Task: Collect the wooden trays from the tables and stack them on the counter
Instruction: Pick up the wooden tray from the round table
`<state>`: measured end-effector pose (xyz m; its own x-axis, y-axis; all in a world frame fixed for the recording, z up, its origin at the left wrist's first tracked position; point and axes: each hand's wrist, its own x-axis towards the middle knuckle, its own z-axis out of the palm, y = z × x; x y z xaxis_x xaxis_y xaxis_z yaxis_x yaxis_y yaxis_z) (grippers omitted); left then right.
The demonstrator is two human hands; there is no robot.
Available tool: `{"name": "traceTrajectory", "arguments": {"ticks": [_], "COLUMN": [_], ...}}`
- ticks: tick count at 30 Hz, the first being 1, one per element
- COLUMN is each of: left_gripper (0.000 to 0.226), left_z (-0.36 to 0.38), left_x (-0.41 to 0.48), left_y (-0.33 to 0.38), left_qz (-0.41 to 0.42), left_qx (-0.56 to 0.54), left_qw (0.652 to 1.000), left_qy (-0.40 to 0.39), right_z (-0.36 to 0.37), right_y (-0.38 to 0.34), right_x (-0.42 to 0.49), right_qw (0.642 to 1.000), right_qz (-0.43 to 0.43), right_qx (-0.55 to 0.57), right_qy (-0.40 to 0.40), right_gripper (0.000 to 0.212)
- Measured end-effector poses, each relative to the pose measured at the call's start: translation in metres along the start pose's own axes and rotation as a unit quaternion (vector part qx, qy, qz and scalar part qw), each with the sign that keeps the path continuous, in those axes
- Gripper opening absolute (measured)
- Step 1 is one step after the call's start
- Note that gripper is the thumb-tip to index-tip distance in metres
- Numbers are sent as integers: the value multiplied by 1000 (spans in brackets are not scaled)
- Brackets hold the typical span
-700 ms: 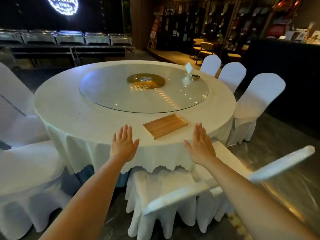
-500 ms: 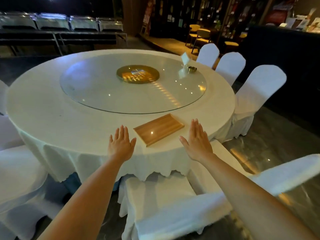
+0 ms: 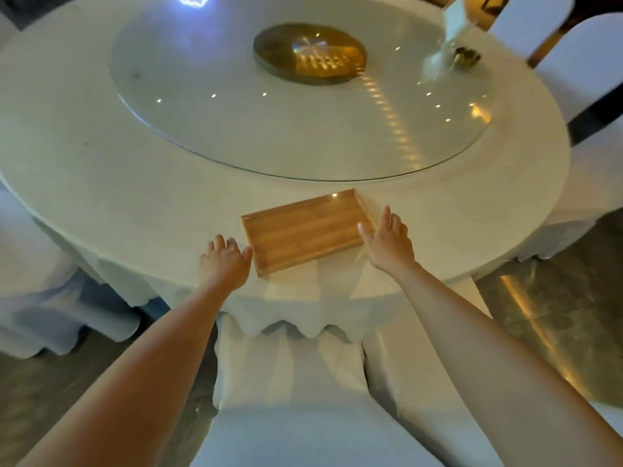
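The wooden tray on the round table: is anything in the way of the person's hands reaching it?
Nothing visible. The wooden tray lies bare on the white tablecloth, with the left hand and right hand open at its two short ends. Only a chair stands below, under the arms.

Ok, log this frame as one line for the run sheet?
stage: reaching for tray | tray: flat on table, near edge | left hand: open, beside tray's left end | right hand: open, at right end | lifted: no

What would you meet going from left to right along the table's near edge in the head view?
left hand → wooden tray → right hand
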<state>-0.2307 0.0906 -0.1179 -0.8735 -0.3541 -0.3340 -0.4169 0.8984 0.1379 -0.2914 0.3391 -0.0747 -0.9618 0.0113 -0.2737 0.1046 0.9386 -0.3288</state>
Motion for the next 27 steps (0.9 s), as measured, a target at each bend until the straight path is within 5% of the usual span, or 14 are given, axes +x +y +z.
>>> {"name": "traceTrajectory", "arguments": {"ticks": [12, 27], "left_gripper": [50, 43], "left_z": [36, 19], "left_x": [24, 11], "left_y": [24, -9], "left_qz": [-69, -160], "left_qx": [-89, -308], "left_qw": [994, 938], "left_qy": [-7, 23], "right_z": [42, 57], "right_y": [32, -8], "right_x": [92, 50], "right_qw": [998, 994], "right_qz": [40, 42], "right_qx": [-5, 97], "right_qy": [-52, -22], "right_gripper": [66, 60]}}
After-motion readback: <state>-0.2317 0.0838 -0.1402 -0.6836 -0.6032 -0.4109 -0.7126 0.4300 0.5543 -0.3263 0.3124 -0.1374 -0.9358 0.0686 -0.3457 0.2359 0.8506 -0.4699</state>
